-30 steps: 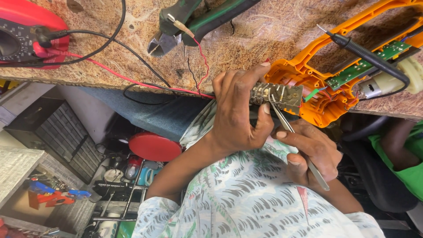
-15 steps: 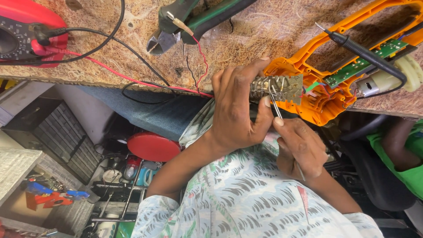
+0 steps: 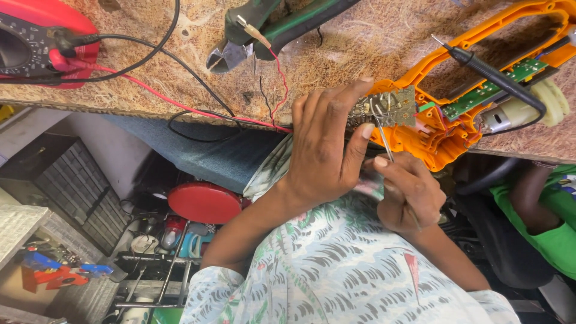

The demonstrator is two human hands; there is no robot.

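Both hands are closed: the right hand (image 3: 408,195), lower right of centre, pinches thin metal tweezers (image 3: 384,137), while the left hand (image 3: 327,150) grips a small switch block (image 3: 387,108) just above. The tweezers' long axis is run up and slightly left from the right hand into the block. Beyond it, at upper right, the opened orange tool housing (image 3: 456,144) is laid against the block.

The left hand (image 3: 327,150) hides much of the small part (image 3: 384,109) it grips, the meter (image 3: 36,36) at ten o'clock and orange housing (image 3: 480,78) at two run off the frame, and the tweezers' (image 3: 384,135) tips blur.
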